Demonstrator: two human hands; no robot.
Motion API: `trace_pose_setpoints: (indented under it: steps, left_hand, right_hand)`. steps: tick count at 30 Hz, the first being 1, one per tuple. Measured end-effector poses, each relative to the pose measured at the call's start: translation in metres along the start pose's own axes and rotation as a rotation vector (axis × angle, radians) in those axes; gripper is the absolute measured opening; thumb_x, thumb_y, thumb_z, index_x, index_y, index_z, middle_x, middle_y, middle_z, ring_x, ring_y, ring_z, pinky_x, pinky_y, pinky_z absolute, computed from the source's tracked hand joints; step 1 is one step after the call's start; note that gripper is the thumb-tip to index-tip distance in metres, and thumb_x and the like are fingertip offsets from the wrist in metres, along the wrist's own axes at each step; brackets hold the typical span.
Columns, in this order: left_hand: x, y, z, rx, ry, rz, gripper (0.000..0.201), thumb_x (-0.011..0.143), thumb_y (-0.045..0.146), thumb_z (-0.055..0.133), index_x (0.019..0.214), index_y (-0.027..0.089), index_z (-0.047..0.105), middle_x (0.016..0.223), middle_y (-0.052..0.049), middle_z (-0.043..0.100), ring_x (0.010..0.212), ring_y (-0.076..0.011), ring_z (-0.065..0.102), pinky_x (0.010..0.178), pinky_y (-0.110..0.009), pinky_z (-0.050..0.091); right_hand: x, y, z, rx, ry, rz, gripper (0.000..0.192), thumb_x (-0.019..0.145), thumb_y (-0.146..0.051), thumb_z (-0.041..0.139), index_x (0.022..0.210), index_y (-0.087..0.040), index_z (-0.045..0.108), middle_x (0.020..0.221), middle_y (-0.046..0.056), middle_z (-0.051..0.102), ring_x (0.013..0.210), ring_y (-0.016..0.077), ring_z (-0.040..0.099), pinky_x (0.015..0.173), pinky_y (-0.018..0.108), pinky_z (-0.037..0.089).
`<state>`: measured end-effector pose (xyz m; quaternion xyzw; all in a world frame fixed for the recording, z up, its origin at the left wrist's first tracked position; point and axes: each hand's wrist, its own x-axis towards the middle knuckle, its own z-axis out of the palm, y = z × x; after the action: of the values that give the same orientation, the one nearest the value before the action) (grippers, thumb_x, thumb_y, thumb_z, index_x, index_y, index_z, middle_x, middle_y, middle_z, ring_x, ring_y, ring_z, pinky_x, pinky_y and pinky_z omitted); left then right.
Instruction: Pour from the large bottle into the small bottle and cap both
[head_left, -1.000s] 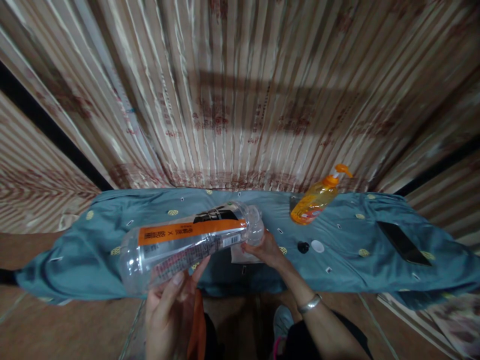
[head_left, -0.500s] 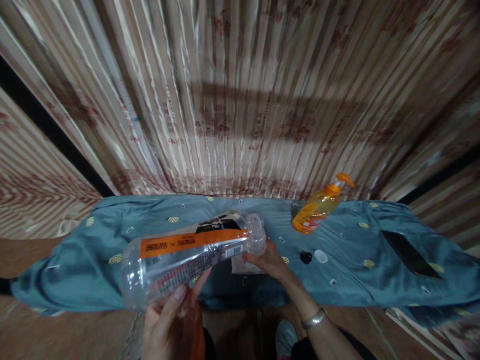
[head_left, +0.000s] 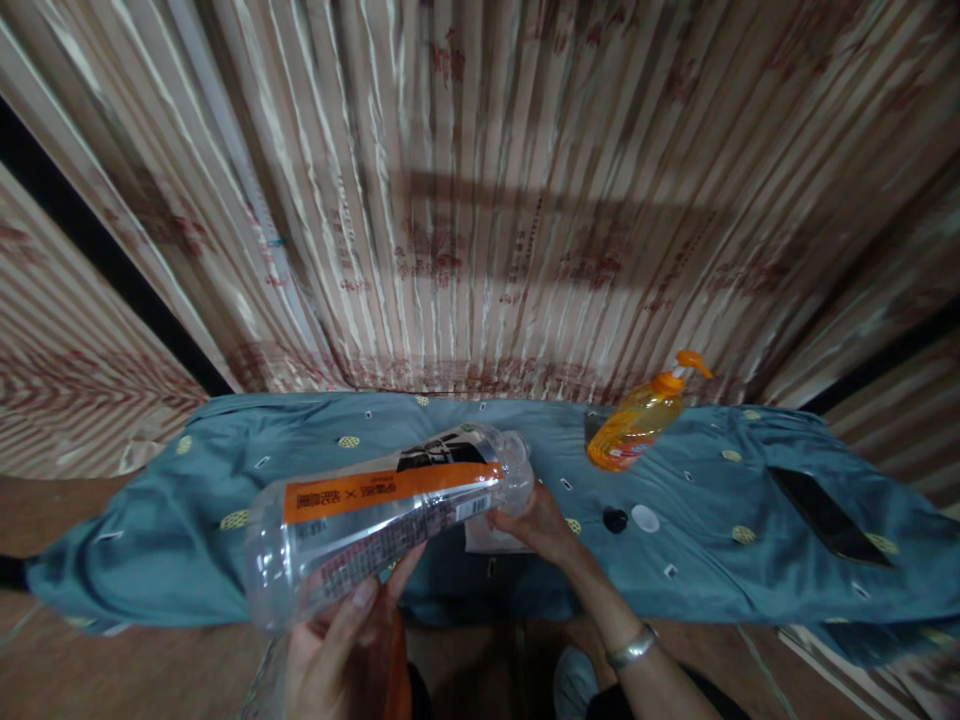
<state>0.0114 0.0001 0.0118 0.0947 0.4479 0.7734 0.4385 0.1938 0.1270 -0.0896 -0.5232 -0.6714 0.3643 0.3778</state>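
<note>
Left hand (head_left: 337, 650) grips the base of the clear bottle (head_left: 382, 515), held sideways above the tabletop (head_left: 150, 530) front edge. Right hand (head_left: 536, 520) pinches its neck; looks uncapped, nothing inside. Past it: black cap (head_left: 615, 519) and white cap (head_left: 645, 517) lying loose, orange pump bottle (head_left: 641, 425), dark phone (head_left: 829, 517) far right. Nothing blocking.

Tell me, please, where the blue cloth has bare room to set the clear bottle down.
The cloth is bare left of the bottle, and between the caps and the phone. It is crowded around the soap dispenser and caps.
</note>
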Motion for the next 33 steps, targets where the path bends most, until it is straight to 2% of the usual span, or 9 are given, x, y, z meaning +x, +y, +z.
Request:
trace_pose_setpoints:
  steps: [12,24,29,33]
  left_hand:
    - [0.0,-0.0013,0.0,0.016,-0.033,0.027,0.043,0.052,0.035,0.094,0.09,0.024,0.077,0.09,-0.005,0.078,0.098,-0.0331,0.074,0.096,-0.061,0.055]
    - [0.0013,-0.0002,-0.0018,0.014,-0.039,0.01,0.034,0.052,0.032,0.094,0.075,0.02,0.073,0.079,-0.001,0.075,0.087,-0.0273,0.074,0.098,-0.061,0.054]
    - [-0.0004,0.0007,0.0,0.028,-0.042,0.023,0.036,0.056,0.03,0.092,0.087,0.024,0.075,0.087,-0.002,0.077,0.098,-0.0306,0.073,0.101,-0.061,0.052]
    - [0.0006,0.0,-0.0024,0.029,-0.056,0.024,0.03,0.059,0.03,0.091,0.084,0.023,0.075,0.087,-0.002,0.077,0.104,-0.032,0.072,0.101,-0.059,0.052]
  right_hand:
    - [0.0015,0.0,0.0004,0.011,-0.018,0.021,0.016,0.065,-0.028,0.073,0.079,-0.023,0.067,0.083,0.004,0.074,0.086,0.0274,0.071,0.08,0.042,0.06]
    - [0.0018,0.0013,0.0018,0.023,0.014,0.033,0.034,0.063,-0.031,0.074,0.095,-0.021,0.065,0.098,0.008,0.076,0.087,0.0268,0.072,0.082,0.044,0.059]
    - [0.0027,0.003,0.0013,0.017,-0.012,0.032,0.029,0.065,-0.031,0.074,0.092,-0.021,0.066,0.091,0.005,0.076,0.087,0.026,0.072,0.086,0.045,0.058]
    - [0.0038,0.0051,0.0019,0.039,-0.018,0.017,0.03,0.066,-0.03,0.074,0.093,-0.02,0.066,0.095,0.006,0.076,0.09,0.026,0.072,0.086,0.043,0.058]
